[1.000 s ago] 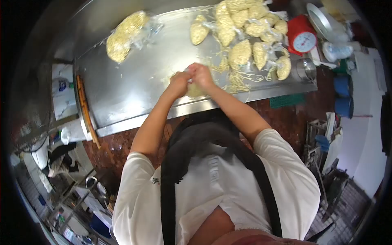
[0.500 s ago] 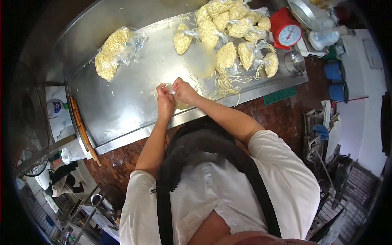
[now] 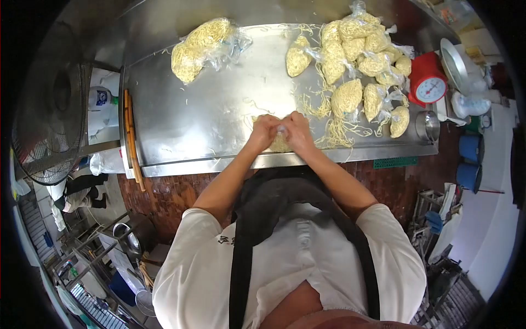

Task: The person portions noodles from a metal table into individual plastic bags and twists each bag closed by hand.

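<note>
My left hand [image 3: 265, 130] and my right hand [image 3: 297, 133] are together near the front edge of the steel table [image 3: 159, 123]. Both are closed, gripping the gathered top of a clear plastic bag of noodles [image 3: 280, 145]. The bag lies below my fingers, partly hidden by them. Pale loose noodles [image 3: 341, 133] are scattered to the right of my right hand. Beyond them sits a bagged noodle portion [image 3: 347, 97]. Another bag of noodles [image 3: 298, 57] lies farther back, and a large noodle bag [image 3: 203, 46] is at the back left.
Several bagged noodle portions [image 3: 366, 41] are heaped at the back right. Beside them stand a red dial scale [image 3: 428, 79] and a metal container [image 3: 428, 126]. Wooden sticks [image 3: 131, 140] lie along the left edge. A fan [image 3: 52, 115] stands farther left.
The view has shifted, so the table appears lower and farther right. My hands have come level, side by side at the bag's top; before, my right hand was higher than my left.
</note>
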`<state>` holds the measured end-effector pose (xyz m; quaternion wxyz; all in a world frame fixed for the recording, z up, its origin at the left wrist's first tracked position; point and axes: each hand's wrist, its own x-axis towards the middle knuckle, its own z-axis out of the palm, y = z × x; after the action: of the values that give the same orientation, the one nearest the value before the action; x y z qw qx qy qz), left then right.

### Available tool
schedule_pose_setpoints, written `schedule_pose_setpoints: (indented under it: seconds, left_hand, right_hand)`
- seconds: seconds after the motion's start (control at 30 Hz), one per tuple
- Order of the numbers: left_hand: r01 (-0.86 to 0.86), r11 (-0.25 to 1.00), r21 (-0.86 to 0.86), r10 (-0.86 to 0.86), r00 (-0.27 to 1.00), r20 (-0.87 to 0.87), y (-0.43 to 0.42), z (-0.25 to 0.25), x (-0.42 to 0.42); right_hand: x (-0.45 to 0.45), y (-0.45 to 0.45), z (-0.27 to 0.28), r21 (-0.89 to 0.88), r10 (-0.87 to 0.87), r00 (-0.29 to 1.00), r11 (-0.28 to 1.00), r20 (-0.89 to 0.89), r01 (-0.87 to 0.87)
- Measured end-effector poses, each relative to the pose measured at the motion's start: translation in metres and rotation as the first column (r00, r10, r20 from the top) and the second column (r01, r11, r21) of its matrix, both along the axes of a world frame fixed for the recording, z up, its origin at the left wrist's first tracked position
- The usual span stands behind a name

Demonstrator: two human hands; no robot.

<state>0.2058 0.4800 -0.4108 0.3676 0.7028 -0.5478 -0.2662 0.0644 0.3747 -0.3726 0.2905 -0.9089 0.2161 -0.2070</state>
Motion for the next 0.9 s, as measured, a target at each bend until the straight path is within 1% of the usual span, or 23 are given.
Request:
schedule_pose_setpoints:
  seconds: [0.03,0.07,0.1,0.13,0.2,0.23,0.27,0.3,0.33,0.4,0.47,0.57,0.63,0.67,0.7,0.73,0.77,0.8,0.83,0.87,0.9]
  left_hand:
    - [0.025,0.999,-0.037,-0.025,1.0,-0.003,-0.003,0.003,-0.005]
    - [0.048,0.996,-0.073,-0.049,0.999,-0.006,-0.01,0.02,-0.011]
    - [0.071,0.992,-0.107,-0.073,0.997,-0.012,-0.014,0.029,-0.017]
    - [0.11,0.979,-0.171,-0.095,0.991,0.097,-0.024,0.027,-0.015]
    - [0.029,0.954,-0.298,-0.017,0.999,0.042,-0.055,0.051,0.009]
    - [-0.06,0.937,-0.345,0.099,0.991,0.096,-0.068,0.04,0.032]
    - [-0.155,0.93,-0.332,0.197,0.976,0.096,-0.082,0.046,0.062]
    - [-0.206,0.913,-0.351,0.301,0.922,0.243,-0.091,0.052,0.094]
    - [-0.278,0.916,-0.288,0.387,0.8,0.459,-0.103,0.039,0.129]
    - [-0.426,0.884,-0.192,0.415,0.527,0.741,-0.113,0.048,0.169]
    - [-0.415,0.892,-0.177,0.347,0.381,0.857,-0.122,0.011,0.228]
    - [-0.494,0.869,0.039,0.284,0.561,0.778,-0.131,0.03,0.266]
    - [-0.532,0.847,-0.002,0.403,0.639,0.655,-0.132,0.009,0.307]
    - [-0.554,0.832,-0.017,0.456,0.667,0.589,-0.132,0.008,0.315]
    - [-0.522,0.801,-0.295,0.595,0.631,0.499,-0.128,0.024,0.311]
    - [-0.529,0.777,-0.34,0.629,0.664,0.405,-0.125,0.044,0.309]
    - [-0.538,0.751,-0.382,0.652,0.693,0.306,-0.123,0.076,0.298]
    - [-0.564,0.776,-0.283,0.617,0.771,0.157,-0.12,0.113,0.281]
    - [-0.572,0.802,-0.171,0.58,0.815,-0.005,-0.112,0.149,0.257]
    - [-0.561,0.826,-0.06,0.544,0.82,-0.176,-0.102,0.173,0.233]
    - [-0.495,0.862,-0.107,0.47,0.86,-0.198,-0.09,0.186,0.214]
  right_hand:
    - [-0.002,-0.006,0.005,-0.011,-0.007,1.0,1.0,0.009,0.007]
    - [0.0,-0.017,0.006,0.002,-0.06,0.988,0.998,0.145,0.06]
    - [-0.002,-0.028,0.023,0.038,-0.11,0.988,0.994,0.109,0.107]
    - [-0.004,-0.042,0.048,0.071,-0.161,0.984,0.985,0.074,0.156]
    - [-0.016,-0.072,0.078,0.131,-0.31,0.935,0.948,0.172,0.29]
    - [-0.023,-0.087,0.104,0.139,-0.397,0.902,0.916,0.171,0.377]
    - [-0.031,-0.101,0.13,0.146,-0.48,0.861,0.876,0.169,0.46]
    - [-0.039,-0.113,0.153,0.128,-0.547,0.829,0.836,0.115,0.534]
    - [-0.046,-0.122,0.167,0.103,-0.612,0.788,0.79,0.067,0.605]
    - [-0.058,-0.133,0.163,0.046,-0.531,0.844,0.847,0.075,0.529]
    - [-0.061,-0.133,0.148,-0.002,-0.453,0.886,0.89,0.102,0.455]
    - [-0.059,-0.103,0.141,0.07,-0.389,0.92,0.92,0.053,0.385]
    - [-0.065,-0.093,0.126,0.189,-0.377,0.926,0.911,0.018,0.368]
    - [-0.068,-0.089,0.119,0.251,-0.368,0.93,0.9,0.003,0.356]
    - [-0.07,-0.086,0.113,0.273,-0.35,0.937,0.9,-0.016,0.341]
    - [-0.071,-0.084,0.109,0.294,-0.332,0.943,0.898,-0.033,0.327]
    - [-0.072,-0.083,0.107,0.314,-0.316,0.947,0.896,-0.048,0.315]
    - [-0.071,-0.082,0.106,0.343,-0.291,0.953,0.89,-0.079,0.301]
    - [-0.065,-0.076,0.107,0.331,-0.287,0.956,0.899,-0.053,0.288]
    - [-0.053,-0.07,0.11,0.314,-0.279,0.96,0.909,-0.029,0.274]
    - [-0.038,-0.066,0.113,0.294,-0.267,0.964,0.921,-0.003,0.257]
